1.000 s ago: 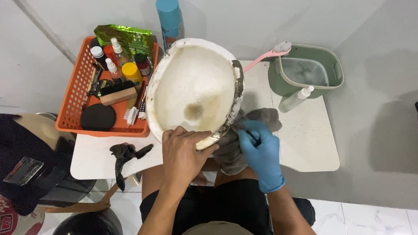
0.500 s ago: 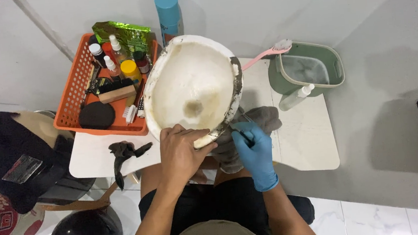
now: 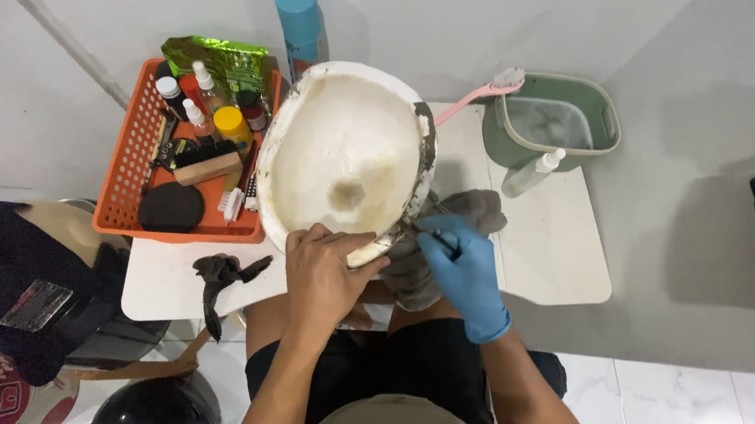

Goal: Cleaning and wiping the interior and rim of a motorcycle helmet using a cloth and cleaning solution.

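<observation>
My lap: I am sitting at the near edge of a small white table [image 3: 542,253], my dark-clothed knees tucked under it.
Left hand: my bare left hand [image 3: 321,275] is gripping the near rim of a big, stained cream-white shell [image 3: 346,156], fingers curled together over its edge.
Right hand: my right hand [image 3: 461,264], in a blue glove, is pinching a thin tool [image 3: 424,229], fingers closed on it; its tip is touching the shell's near right rim.
Shell: it is standing tilted at the middle of the table, hollow side facing me, with a brown patch low in the hollow.
Grey cloth: a crumpled grey cloth [image 3: 476,209] is lying under my right hand, at the near edge.
Black rag: a black rag [image 3: 221,274] is hanging over the near left edge.
Orange basket: an orange basket [image 3: 128,182] is sitting at the far left corner, holding small bottles, a yellow-capped jar [image 3: 231,125], a black round pad [image 3: 171,208] and a green foil pouch [image 3: 217,59].
Green tub: a green tub [image 3: 554,122] is sitting at the far right corner, a pink brush [image 3: 476,95] resting against its rim and a small spray bottle [image 3: 532,173] lying just beside it.
Blue can: a blue-capped can [image 3: 301,25] is standing beyond the shell, at the far edge.
</observation>
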